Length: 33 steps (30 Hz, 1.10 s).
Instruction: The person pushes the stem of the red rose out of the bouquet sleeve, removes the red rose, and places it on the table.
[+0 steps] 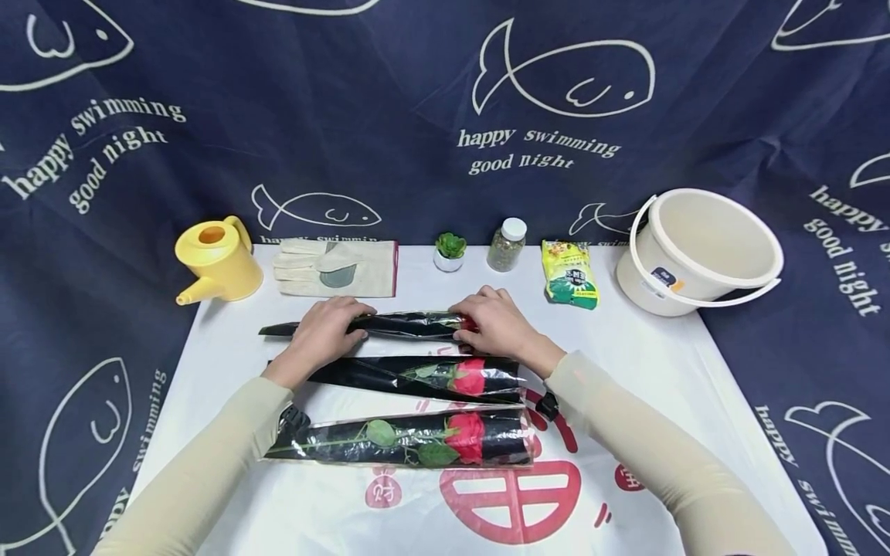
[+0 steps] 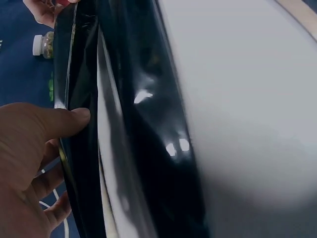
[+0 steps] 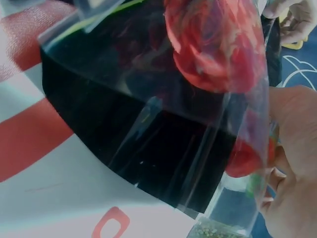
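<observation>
Pinching the farthest wrapped rose [image 1: 413, 327] with thumbs and fingers, the left hand [image 1: 325, 328] and right hand [image 1: 502, 323] hold its narrow part and bloom end, beyond two other roses [image 1: 470, 377] on the white tabletop [image 1: 647, 371].

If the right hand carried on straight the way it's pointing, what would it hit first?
Past the wrapped rose it grips, the right hand would probably meet the small potted plant first; the hand's height is unclear, so it might pass over.
</observation>
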Available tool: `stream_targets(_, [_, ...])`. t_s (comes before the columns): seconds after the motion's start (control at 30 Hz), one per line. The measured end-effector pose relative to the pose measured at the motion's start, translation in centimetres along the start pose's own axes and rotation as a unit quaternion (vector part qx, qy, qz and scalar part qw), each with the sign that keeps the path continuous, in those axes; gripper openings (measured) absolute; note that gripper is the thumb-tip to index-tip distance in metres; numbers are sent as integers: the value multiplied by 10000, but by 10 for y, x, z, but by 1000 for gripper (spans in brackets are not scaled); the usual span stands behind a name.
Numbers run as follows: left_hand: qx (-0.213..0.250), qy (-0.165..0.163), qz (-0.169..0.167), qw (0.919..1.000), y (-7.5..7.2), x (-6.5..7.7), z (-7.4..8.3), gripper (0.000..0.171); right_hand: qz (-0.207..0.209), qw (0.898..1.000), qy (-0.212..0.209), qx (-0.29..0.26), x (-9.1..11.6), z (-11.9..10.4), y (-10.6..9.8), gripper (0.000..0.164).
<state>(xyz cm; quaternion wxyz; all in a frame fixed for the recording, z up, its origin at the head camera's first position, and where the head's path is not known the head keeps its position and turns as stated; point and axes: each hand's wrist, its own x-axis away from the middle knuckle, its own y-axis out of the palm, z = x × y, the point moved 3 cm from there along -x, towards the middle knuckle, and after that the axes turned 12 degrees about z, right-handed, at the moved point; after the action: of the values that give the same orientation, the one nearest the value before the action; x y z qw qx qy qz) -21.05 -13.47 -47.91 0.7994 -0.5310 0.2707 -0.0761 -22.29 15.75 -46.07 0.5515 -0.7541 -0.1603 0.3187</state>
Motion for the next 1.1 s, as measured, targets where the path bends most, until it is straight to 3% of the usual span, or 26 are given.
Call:
stream_targets(0.23, [-24,316,391,9987,-20,-3,15,40,588,9981,-168,-28,6,-5,-28,34])
stream_targets(0.47, [-45,707,881,9936,-54,-2,37,43,1369,9888,-583,143,13,-14,-67,33])
stream_targets(0.63, [268,719,885,9931,-76,-5,50,52,1844,9798,-758,174,19,-20,-90,31])
stream_targets(0.77, [780,304,556,9949,-85,-12,49,58,2019,9756,-827,250,22,-22,-100,30])
stream_targets(0.87, [1550,-126,80,9878,-86,-17,45,52,2061,9740,-899,277,25,-24,-103,30])
stream_targets(1.0, [2642,-538,-782,9598,-79,-19,39,42,2111,9718,-1026,235,28,-28,-102,30])
stream_targets(1.1, [3117,-677,-1345,9382,-71,-18,38,41,2190,9695,-1087,173,29,-30,-102,31])
